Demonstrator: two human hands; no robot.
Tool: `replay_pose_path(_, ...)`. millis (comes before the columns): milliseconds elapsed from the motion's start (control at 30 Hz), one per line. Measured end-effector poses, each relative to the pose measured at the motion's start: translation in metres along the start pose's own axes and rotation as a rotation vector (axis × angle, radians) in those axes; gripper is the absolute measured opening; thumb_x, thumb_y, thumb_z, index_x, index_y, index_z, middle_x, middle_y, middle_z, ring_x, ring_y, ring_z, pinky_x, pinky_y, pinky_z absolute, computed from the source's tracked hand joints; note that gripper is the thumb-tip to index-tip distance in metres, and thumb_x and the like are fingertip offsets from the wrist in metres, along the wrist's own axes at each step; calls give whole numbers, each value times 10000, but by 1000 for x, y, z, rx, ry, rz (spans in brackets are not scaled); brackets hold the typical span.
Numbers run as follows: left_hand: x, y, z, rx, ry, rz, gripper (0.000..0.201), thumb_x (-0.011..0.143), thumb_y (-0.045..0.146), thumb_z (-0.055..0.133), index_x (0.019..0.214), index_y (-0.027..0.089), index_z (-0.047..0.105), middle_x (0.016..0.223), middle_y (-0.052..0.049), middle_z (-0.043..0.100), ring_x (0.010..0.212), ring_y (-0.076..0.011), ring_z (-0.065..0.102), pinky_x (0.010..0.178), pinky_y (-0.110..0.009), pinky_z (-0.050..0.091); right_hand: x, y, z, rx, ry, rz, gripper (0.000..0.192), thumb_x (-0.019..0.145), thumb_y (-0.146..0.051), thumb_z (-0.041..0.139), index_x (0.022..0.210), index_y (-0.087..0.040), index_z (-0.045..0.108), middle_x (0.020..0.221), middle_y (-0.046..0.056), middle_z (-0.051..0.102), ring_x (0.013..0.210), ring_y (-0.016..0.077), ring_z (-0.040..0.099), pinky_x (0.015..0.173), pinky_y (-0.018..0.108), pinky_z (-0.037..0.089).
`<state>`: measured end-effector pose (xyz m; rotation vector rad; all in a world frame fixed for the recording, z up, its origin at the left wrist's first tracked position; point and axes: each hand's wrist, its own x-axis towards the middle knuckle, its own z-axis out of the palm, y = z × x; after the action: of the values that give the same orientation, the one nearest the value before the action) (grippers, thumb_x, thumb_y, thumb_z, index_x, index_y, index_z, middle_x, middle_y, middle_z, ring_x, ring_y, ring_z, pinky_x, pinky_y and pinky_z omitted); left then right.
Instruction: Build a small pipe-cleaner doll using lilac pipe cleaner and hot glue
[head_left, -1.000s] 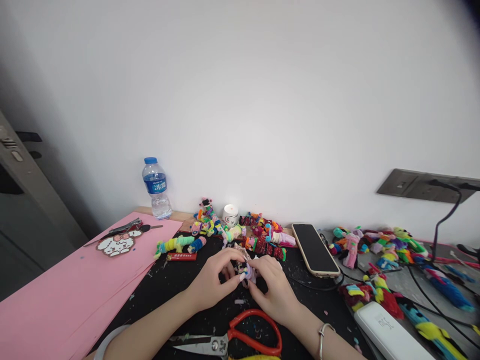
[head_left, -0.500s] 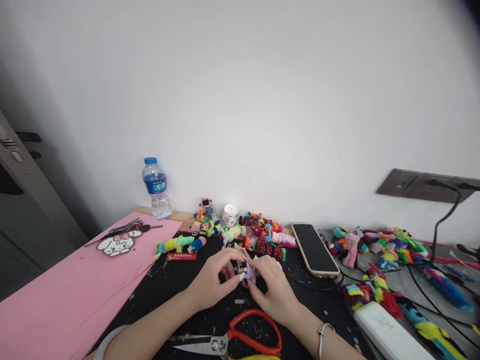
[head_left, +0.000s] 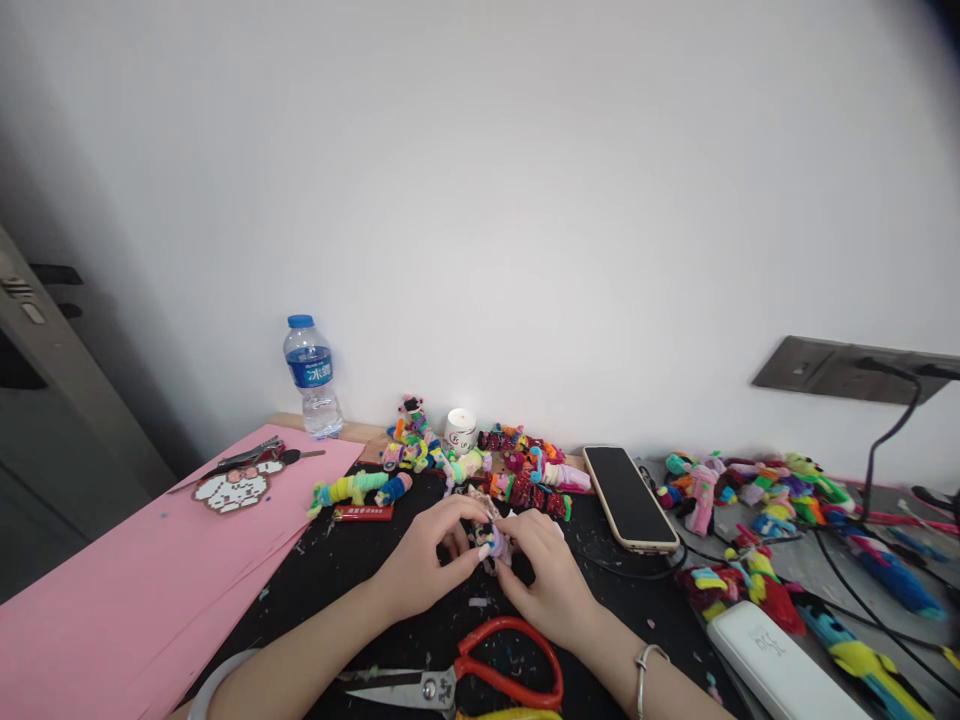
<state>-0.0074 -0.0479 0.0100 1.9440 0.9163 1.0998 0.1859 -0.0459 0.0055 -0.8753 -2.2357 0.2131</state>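
Note:
Between both hands is a small fuzzy pipe-cleaner figure (head_left: pixel 498 546) in lilac, pinkish beige and dark tones, partly covered by fingers. My left hand (head_left: pixel 435 552) pinches it from the left with thumb and fingers. From the right, my right hand (head_left: pixel 546 572) closes its thumb and fingertips on the same figure. Just below the hands lie red-handled scissors (head_left: pixel 480 672), their blades pointing left. Several colourful pipe-cleaner figures (head_left: pixel 529 492) rest on the black mat beyond the hands. A yellow and blue one (head_left: pixel 358 490) lies to the left, beside a red packet (head_left: pixel 364 513).
A water bottle (head_left: pixel 311 375) and a small white cup (head_left: pixel 460 432) stand by the wall. Pink paper (head_left: pixel 150 580) covers the left side. To the right are a phone (head_left: pixel 630 498), a white power bank (head_left: pixel 776 655), cables and a heap of pipe-cleaner pieces (head_left: pixel 780 490).

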Motion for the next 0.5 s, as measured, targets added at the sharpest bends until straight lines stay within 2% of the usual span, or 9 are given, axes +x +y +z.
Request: replay_pose_path(500,0,1,0,-3,0,-8,249,780,135,532,1025,183,530,1076,-62,574,654,-100,561,582,-230,471,0,0,-1,-10,17,-18,250,811,-129,522,1055,-183,520,890,68,591,806,217,523,692,347,439)
